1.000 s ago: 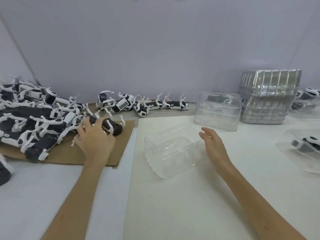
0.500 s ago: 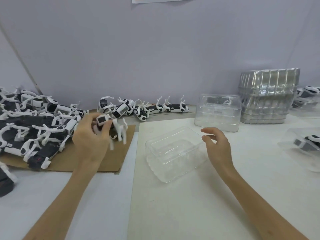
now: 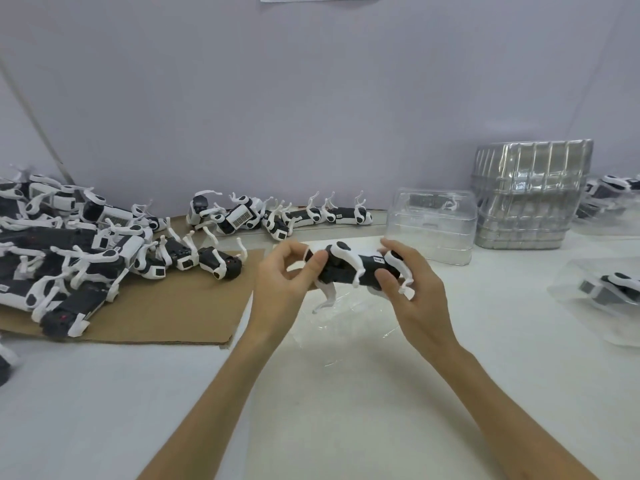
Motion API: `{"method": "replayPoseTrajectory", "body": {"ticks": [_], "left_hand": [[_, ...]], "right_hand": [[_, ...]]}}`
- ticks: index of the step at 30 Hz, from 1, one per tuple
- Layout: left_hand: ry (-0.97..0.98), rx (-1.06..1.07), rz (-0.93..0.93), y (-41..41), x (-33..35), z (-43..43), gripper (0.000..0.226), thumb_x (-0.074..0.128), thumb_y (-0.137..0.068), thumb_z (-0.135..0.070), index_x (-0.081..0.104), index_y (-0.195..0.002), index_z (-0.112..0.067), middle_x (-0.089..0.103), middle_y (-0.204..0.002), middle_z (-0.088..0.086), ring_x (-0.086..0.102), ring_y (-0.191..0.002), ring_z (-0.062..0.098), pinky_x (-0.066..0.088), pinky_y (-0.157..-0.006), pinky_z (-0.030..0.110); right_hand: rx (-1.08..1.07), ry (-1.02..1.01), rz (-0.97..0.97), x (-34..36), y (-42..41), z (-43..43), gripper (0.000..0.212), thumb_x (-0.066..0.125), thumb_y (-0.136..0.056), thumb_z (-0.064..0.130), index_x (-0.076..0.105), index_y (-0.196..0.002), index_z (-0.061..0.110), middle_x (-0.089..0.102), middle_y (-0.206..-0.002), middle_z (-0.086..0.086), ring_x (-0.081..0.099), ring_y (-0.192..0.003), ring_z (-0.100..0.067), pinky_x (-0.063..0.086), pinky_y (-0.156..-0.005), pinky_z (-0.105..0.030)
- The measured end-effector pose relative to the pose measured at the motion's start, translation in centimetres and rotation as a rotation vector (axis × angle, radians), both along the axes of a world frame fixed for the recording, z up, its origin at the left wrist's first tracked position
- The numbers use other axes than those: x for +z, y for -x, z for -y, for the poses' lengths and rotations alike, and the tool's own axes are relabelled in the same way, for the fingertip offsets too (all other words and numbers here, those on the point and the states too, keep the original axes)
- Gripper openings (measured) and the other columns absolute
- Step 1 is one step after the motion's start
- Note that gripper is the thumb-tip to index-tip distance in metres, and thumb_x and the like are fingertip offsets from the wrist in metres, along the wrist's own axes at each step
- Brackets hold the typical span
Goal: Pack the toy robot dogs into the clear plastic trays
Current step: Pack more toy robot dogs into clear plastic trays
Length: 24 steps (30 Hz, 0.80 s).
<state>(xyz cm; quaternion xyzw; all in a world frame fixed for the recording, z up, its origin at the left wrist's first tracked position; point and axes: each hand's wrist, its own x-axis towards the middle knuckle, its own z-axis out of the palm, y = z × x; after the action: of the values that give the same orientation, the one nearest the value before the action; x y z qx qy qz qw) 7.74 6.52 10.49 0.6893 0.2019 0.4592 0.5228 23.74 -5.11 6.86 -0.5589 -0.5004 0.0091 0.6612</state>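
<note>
Placing step: L hand & R hand each pinch 1 toy dog over clear tray at its 6 o'clock; next prob. needs legs tucked, then lowering in.

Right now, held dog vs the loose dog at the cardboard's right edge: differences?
1. The held dog is up off the table, with the left grip and right grip holding its two ends. The loose dog lies untouched on the cardboard.
2. The held dog's legs hang down; the loose dog's legs stick up.
Shared: the same black-and-white body with white legs.
</note>
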Motion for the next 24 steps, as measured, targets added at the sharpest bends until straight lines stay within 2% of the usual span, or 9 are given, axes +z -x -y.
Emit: {"method": "replayPoseTrajectory", "body": {"ticks": [2, 4, 7, 10, 13, 15, 18, 21, 24], "left_hand": [[-0.045, 0.047, -0.054, 0.2, -0.6, -0.3, 0.017, 0.066, -0.095, -0.025, 0.067, -0.1, -0.009, 0.072, -0.097, 0.007, 0.069, -0.09, 0.011, 0.054, -0.086, 0.027], [-0.08, 0.121, -0.144, 0.6, -1.5, -0.7, 0.03, 0.06, -0.094, -0.044, 0.062, -0.116, -0.024, 0.067, -0.115, -0.009, 0.06, -0.11, 0.003, 0.042, -0.091, 0.013], [0.033, 0.121, -0.292, 1.2, -3.8, -1.1, 0.059, 0.061, -0.085, -0.054, 0.044, -0.136, -0.029, 0.049, -0.134, -0.012, 0.048, -0.123, 0.007, 0.036, -0.094, 0.022], [0.125, 0.003, -0.368, 1.9, -5.8, -1.7, 0.054, 0.063, -0.077, -0.042, 0.048, -0.129, -0.039, 0.054, -0.129, -0.008, 0.052, -0.124, 0.014, 0.04, -0.094, 0.023], [0.179, -0.028, -0.315, 2.8, -5.9, -2.8, 0.047, 0.057, -0.075, -0.034, 0.06, -0.12, -0.046, 0.063, -0.126, -0.011, 0.062, -0.114, 0.006, 0.044, -0.098, 0.023], [0.226, -0.061, -0.286, 3.3, -5.9, -3.3, 0.049, 0.059, -0.074, -0.032, 0.065, -0.12, -0.047, 0.068, -0.121, -0.012, 0.062, -0.117, 0.005, 0.042, -0.108, 0.033], [0.222, -0.111, -0.263, 3.7, -6.0, -3.2, 0.048, 0.063, -0.076, -0.031, 0.065, -0.121, -0.049, 0.07, -0.12, -0.013, 0.059, -0.122, 0.005, 0.041, -0.106, 0.032], [0.223, -0.12, -0.233, 3.6, -6.1, -3.1, 0.047, 0.062, -0.076, -0.029, 0.067, -0.12, -0.045, 0.07, -0.122, -0.011, 0.059, -0.122, 0.005, 0.042, -0.106, 0.033], [0.219, -0.128, -0.208, 3.4, -6.2, -3.0, 0.044, 0.061, -0.076, -0.026, 0.068, -0.118, -0.036, 0.07, -0.122, -0.01, 0.059, -0.123, 0.009, 0.043, -0.107, 0.033]], "right_hand": [[-0.021, -0.01, 0.027, 0.1, 0.2, -0.1, 0.029, 0.066, -0.093, 0.012, 0.061, -0.122, 0.019, 0.061, -0.111, 0.013, 0.061, -0.102, -0.01, 0.059, -0.078, -0.025], [-0.106, -0.023, 0.117, 0.2, 0.1, -0.1, 0.027, 0.067, -0.092, 0.011, 0.062, -0.118, 0.017, 0.061, -0.108, 0.016, 0.061, -0.1, -0.011, 0.055, -0.081, -0.023], [-0.182, -0.054, 0.078, 0.4, -0.6, -0.1, 0.025, 0.067, -0.091, 0.015, 0.063, -0.116, 0.017, 0.064, -0.107, 0.014, 0.062, -0.1, -0.011, 0.054, -0.082, -0.024], [-0.167, -0.037, -0.036, 0.5, -1.2, 0.1, 0.023, 0.07, -0.091, 0.012, 0.065, -0.112, 0.021, 0.066, -0.103, 0.009, 0.064, -0.096, -0.021, 0.06, -0.076, -0.047], [-0.102, -0.009, -0.084, 0.9, -1.4, 0.3, 0.024, 0.073, -0.088, 0.012, 0.066, -0.103, 0.03, 0.066, -0.095, 0.006, 0.066, -0.089, -0.023, 0.061, -0.071, -0.047], [-0.05, 0.034, -0.079, 1.1, -1.3, 0.4, 0.026, 0.075, -0.087, 0.013, 0.066, -0.097, 0.035, 0.065, -0.09, 0.01, 0.069, -0.085, -0.025, 0.061, -0.069, -0.047], [0.027, 0.112, -0.055, 0.9, -0.7, 0.3, 0.028, 0.077, -0.084, 0.012, 0.066, -0.095, 0.036, 0.065, -0.085, 0.009, 0.071, -0.082, -0.025, 0.061, -0.059, -0.049], [0.058, 0.179, 0.012, 0.6, -0.2, 0.2, 0.029, 0.078, -0.084, 0.016, 0.065, -0.095, 0.04, 0.065, -0.085, 0.011, 0.069, -0.083, -0.015, 0.061, -0.053, -0.043], [0.027, 0.2, 0.108, 0.5, -0.4, 0.3, 0.026, 0.08, -0.082, 0.019, 0.066, -0.096, 0.036, 0.068, -0.091, 0.014, 0.065, -0.087, -0.007, 0.055, -0.065, -0.016]]}}
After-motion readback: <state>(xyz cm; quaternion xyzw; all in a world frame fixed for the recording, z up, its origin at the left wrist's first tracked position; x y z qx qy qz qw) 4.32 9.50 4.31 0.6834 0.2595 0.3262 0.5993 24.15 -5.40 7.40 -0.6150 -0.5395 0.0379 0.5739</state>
